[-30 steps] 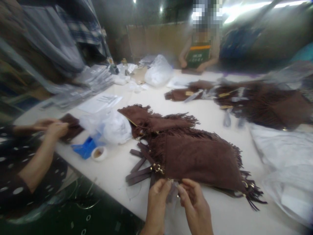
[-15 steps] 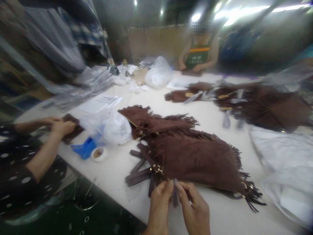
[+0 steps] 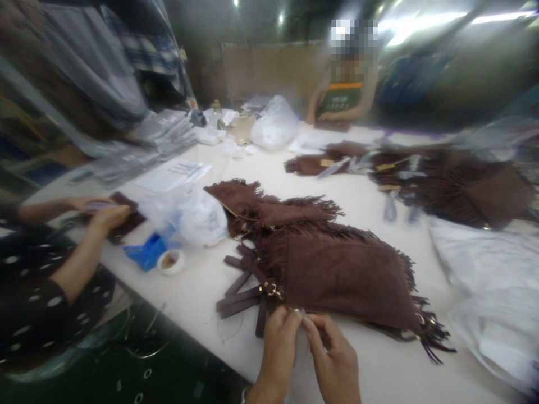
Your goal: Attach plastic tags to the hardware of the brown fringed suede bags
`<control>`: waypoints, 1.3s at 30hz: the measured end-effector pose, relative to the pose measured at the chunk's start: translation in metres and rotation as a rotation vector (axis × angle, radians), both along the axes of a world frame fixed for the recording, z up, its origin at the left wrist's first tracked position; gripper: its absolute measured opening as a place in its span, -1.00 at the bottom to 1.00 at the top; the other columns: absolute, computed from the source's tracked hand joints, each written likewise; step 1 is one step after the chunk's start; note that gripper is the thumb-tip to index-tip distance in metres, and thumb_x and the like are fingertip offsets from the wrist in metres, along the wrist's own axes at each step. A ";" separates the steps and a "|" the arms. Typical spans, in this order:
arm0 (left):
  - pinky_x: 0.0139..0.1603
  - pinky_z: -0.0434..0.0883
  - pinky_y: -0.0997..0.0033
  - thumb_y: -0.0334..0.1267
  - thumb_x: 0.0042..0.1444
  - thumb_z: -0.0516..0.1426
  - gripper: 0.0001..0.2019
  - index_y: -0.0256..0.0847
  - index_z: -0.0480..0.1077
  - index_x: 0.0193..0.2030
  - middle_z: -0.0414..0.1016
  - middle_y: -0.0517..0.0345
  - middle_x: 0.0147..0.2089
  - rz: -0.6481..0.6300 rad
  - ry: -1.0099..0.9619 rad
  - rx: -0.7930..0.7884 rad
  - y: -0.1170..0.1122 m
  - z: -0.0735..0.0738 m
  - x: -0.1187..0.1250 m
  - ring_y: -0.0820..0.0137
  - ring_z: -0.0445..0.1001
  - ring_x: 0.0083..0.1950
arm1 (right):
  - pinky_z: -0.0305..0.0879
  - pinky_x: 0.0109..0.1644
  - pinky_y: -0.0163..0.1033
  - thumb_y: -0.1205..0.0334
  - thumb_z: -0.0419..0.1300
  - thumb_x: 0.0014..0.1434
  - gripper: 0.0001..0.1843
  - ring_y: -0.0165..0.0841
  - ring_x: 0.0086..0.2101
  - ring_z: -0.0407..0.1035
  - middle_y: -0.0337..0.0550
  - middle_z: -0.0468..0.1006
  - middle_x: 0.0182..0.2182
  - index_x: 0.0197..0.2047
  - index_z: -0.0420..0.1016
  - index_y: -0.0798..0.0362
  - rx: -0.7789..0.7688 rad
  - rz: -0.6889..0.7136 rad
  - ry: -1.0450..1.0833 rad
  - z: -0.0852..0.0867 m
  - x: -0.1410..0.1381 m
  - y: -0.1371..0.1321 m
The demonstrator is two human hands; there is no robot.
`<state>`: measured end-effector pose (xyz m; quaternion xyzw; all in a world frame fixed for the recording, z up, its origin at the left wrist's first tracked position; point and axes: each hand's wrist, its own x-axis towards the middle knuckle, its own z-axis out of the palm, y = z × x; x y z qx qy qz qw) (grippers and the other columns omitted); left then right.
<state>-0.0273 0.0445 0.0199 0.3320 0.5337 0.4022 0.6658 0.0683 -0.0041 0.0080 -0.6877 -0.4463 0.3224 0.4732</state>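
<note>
A brown fringed bag [image 3: 349,280] lies flat on the white table, its near edge just beyond my hands. My left hand [image 3: 278,348] is closed in a pinch at the bag's near left corner, by a small metal zipper pull [image 3: 296,310]. Beside it, my right hand [image 3: 332,353] pinches a thin, see-through plastic sleeve [image 3: 300,342] that hangs between the two hands. Fingers hide most of the pull and the sleeve's top. Dark brown straps [image 3: 240,300] with gold clasps spread out left of the bag.
More brown fringed bags [image 3: 273,210] lie behind, and others [image 3: 475,185] at right. White plastic bags [image 3: 202,219], a tape roll [image 3: 170,262] and a blue tape dispenser [image 3: 145,252] stand left. A co-worker's hands [image 3: 107,216] hold a brown piece; another person [image 3: 341,101] works opposite.
Between my fingers the grey plastic sleeve now shows less plainly; my hands stay at the bag's corner. At left, the co-worker's hands have shifted, and a pale, shiny piece shows in them.
</note>
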 end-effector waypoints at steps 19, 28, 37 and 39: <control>-0.15 0.40 0.36 -0.06 -0.03 0.33 -0.65 -0.29 0.52 -0.22 0.56 -0.08 -0.22 0.159 -0.337 -0.092 -0.021 -0.027 -0.013 0.26 0.50 -0.20 | 0.42 -0.30 -0.35 0.05 0.14 0.25 -0.77 -0.37 -0.39 0.48 -0.16 0.59 -0.32 -0.18 0.49 0.01 0.097 -0.045 -0.165 -0.006 -0.010 0.001; -0.29 0.35 0.49 -0.13 -0.02 0.33 -0.76 -0.25 0.47 -0.35 0.50 0.11 -0.38 0.229 -0.296 -0.083 -0.014 -0.024 -0.005 0.42 0.44 -0.34 | 0.41 -0.25 -0.36 0.06 0.13 0.25 -0.76 -0.37 -0.34 0.50 -0.18 0.60 -0.29 -0.17 0.50 0.01 0.113 -0.042 -0.186 -0.004 -0.007 0.004; -0.29 0.38 0.45 -0.11 0.02 0.29 -0.76 -0.26 0.44 -0.38 0.51 0.08 -0.38 0.268 -0.106 -0.029 -0.014 -0.016 0.002 0.35 0.47 -0.32 | 0.41 -0.25 -0.35 0.15 0.10 0.29 -0.82 -0.37 -0.33 0.48 -0.17 0.58 -0.31 -0.17 0.49 0.00 0.170 0.027 -0.210 0.000 -0.009 0.005; -0.28 0.39 0.43 -0.11 0.05 0.26 -0.77 -0.25 0.42 -0.39 0.51 0.08 -0.39 0.268 -0.009 0.018 -0.013 -0.015 0.004 0.33 0.46 -0.32 | 0.42 -0.25 -0.33 0.19 0.08 0.30 -0.83 -0.35 -0.31 0.48 -0.16 0.57 -0.30 -0.16 0.48 0.00 0.228 0.064 -0.263 -0.002 -0.008 0.005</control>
